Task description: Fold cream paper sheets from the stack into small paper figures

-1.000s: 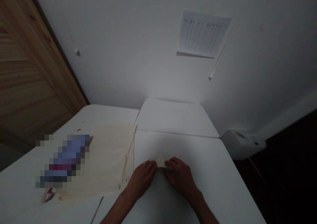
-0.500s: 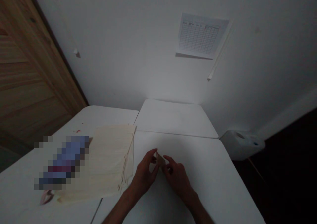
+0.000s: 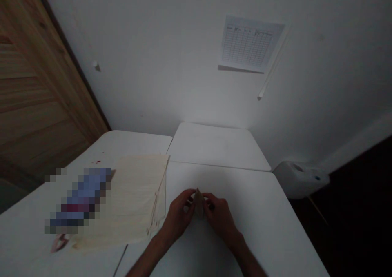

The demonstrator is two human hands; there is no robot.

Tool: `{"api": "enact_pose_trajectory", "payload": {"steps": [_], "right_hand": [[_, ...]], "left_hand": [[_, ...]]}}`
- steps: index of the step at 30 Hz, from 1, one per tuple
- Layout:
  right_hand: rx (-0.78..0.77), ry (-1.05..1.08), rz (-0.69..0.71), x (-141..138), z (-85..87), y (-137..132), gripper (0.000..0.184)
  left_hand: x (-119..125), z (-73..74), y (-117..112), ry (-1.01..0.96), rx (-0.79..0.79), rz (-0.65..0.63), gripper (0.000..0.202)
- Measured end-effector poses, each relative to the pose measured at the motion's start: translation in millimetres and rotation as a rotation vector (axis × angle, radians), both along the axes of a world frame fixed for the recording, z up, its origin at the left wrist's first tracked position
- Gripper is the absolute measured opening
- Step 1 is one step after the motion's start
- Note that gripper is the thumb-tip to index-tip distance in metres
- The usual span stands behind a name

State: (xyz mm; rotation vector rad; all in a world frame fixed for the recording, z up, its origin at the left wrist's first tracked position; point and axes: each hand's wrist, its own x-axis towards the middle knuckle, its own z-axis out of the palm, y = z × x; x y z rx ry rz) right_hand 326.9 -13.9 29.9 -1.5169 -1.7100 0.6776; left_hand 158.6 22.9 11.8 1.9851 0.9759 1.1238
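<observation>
A small folded piece of brownish, paper-like material (image 3: 199, 203) stands between my hands, its pointed tip upward; its exact kind is too dim to make out. My left hand (image 3: 180, 209) pinches its left side with thumb and fingers. On the opposite side my right hand (image 3: 221, 216) grips it the same way. Both hands are low over the white table (image 3: 269, 220). To the left of my left hand lies a stack of cream cloth-like sheets (image 3: 137, 195) with loose, uneven edges on its right side.
A blurred-out blue item (image 3: 87, 191) lies on the stack's left part, with a pinkish loop (image 3: 59, 242) near it. A printed sheet (image 3: 249, 44) hangs on the wall. Right of the table is a white plastic container (image 3: 301, 179); a wooden door (image 3: 39, 73) stands left.
The folded piece has turned more upright, its tip now nearer the middle between my hands. My left fingertips have dropped slightly, and both hands still hold it.
</observation>
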Motion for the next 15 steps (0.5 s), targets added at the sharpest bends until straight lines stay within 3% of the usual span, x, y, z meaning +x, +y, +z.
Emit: {"api": "enact_pose_trajectory", "payload": {"steps": [8,15], "right_hand": [[0.017,-0.126,-0.042,13.9,-7.9,-0.5,0.022],[0.096,-0.309,0.087,24.6,-5.6,-7.6,0.025]], "left_hand": [[-9.2,-5.0,2.2,0.031,0.164,-0.008,0.026],[-19.7,-9.3,2.3,0.173,0.246,-0.061,0.023]]}}
